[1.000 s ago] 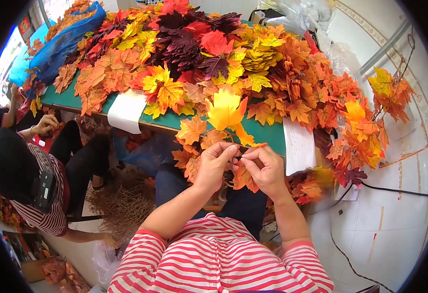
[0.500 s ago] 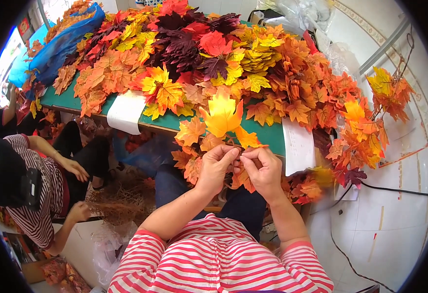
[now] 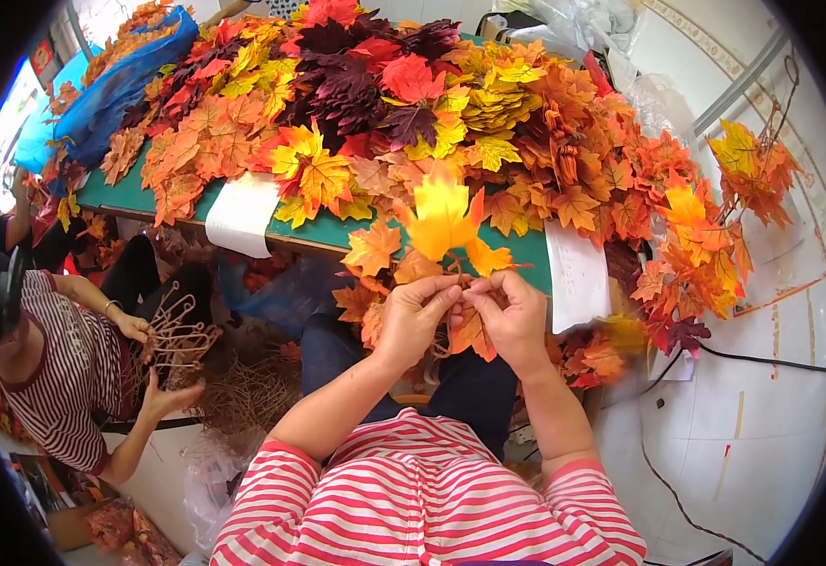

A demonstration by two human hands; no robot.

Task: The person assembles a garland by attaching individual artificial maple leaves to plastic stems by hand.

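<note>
My left hand [image 3: 415, 323] and my right hand [image 3: 515, 325] meet in front of the table edge, fingertips pinched on the thin brown stem of an artificial maple leaf branch. A blurred yellow-orange leaf [image 3: 439, 219] stands up from it above my fingers. Around the hands hang more orange leaves, one to the left [image 3: 372, 247] and another below my right fingers [image 3: 472, 337]. The exact spot where the fingertips meet the stem is mostly hidden.
A green table [image 3: 295, 236] bears heaped orange, yellow, red and dark purple leaves [image 3: 342, 104]. White papers [image 3: 243, 215] hang over its edge. At left a seated co-worker [image 3: 64, 358] holds bare brown twigs [image 3: 182, 330]. A finished-looking leaf branch [image 3: 715, 245] hangs at right; black cables [image 3: 771, 370] run there.
The yellow-orange leaf has shifted slightly right and its branch tilted a little, while my hands keep pinching. The co-worker has raised a bunch of bare twigs between both hands.
</note>
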